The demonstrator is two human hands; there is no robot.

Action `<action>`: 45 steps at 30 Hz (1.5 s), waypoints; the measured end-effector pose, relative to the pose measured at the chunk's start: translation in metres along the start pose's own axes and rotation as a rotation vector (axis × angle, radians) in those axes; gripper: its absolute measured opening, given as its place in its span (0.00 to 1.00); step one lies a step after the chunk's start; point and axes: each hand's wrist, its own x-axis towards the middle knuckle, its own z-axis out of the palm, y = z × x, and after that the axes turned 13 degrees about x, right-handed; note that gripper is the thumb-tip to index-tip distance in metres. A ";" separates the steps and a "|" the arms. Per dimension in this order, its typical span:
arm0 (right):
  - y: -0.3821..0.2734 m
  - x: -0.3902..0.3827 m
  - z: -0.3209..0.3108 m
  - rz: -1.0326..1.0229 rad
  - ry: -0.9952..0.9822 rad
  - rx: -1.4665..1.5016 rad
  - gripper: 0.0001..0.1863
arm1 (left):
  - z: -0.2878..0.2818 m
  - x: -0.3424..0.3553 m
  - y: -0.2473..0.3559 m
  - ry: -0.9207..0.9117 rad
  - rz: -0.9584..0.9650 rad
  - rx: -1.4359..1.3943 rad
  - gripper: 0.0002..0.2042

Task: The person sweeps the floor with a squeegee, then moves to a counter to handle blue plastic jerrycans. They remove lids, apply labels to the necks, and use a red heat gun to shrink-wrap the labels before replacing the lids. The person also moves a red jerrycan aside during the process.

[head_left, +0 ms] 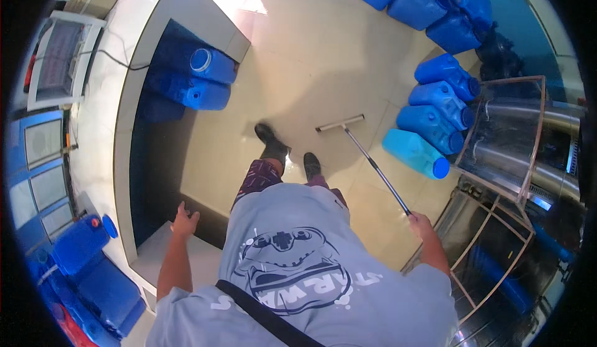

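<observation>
The right grip [421, 224], seemingly closed round the squeegee [370, 160], should press its blade [340, 124] flat; the left grip [185, 221] is loosely open, empty.

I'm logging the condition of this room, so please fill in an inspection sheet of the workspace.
Surface: pale tiled floor, shadowed in the middle; whether it is wet, I cannot tell.
Things in use: floor squeegee, its blade on the floor, its handle slanting up toward the right.
Clutter: blue jerrycans in several groups, including a row of four on the right and two more by the counter.
Hands: right hand closed around the squeegee's handle; left hand open, no object seen in it.
Cables: one dark cable across the counter top.
Surroundings: white counter on the left; metal frame on the right.
</observation>
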 end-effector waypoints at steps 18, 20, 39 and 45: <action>-0.602 0.193 0.166 -0.595 0.139 -0.196 0.19 | -0.189 0.211 0.024 0.170 0.209 -0.384 0.32; -0.563 0.167 0.126 -0.481 0.158 -0.226 0.20 | -0.193 0.215 0.025 0.212 0.195 -0.354 0.28; -0.632 0.361 -0.184 -0.424 0.267 -0.500 0.17 | -0.317 0.199 0.279 -0.028 0.188 -0.546 0.30; -0.813 0.455 -0.160 -0.507 0.252 -0.578 0.15 | -0.389 0.177 0.375 -0.052 0.285 -0.600 0.30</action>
